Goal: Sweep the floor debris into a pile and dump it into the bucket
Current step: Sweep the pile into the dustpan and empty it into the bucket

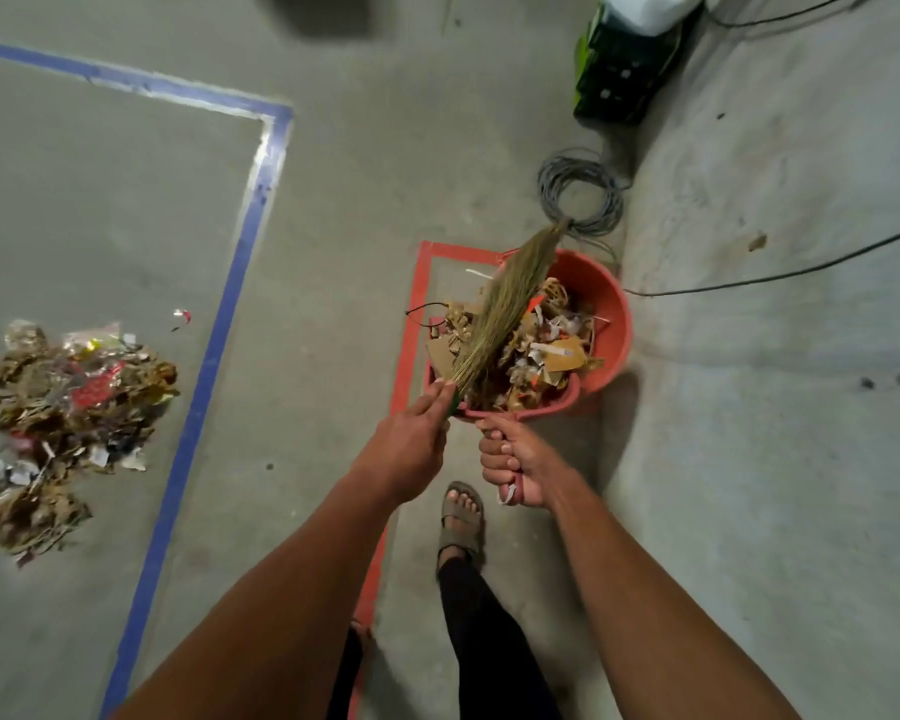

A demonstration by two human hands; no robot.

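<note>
Left hand (404,449) wrapped around green neck of grass broom (510,304), bristles fanning toward 1 o'clock across load. Right hand (518,467) fisted tight on pink dustpan handle, dustpan (531,402) heaped with cardboard scraps, paper bits, dry leaves. Dustpan held over orange bucket (611,314), front edge overlapping bucket rim; cannot tell whether touching. Bucket at 12 o'clock from hands, inside red tape square (411,324), close to wall at 3 o'clock. Debris pile (68,413) on floor at 9 o'clock, well apart, inside blue tape line (214,356). Grey cable coil (580,194) at 12 o'clock just beyond bucket. Dark crate (622,77) with white bag at 1 o'clock, far. Sandalled foot (461,517) at 6 o'clock below right hand.
</note>
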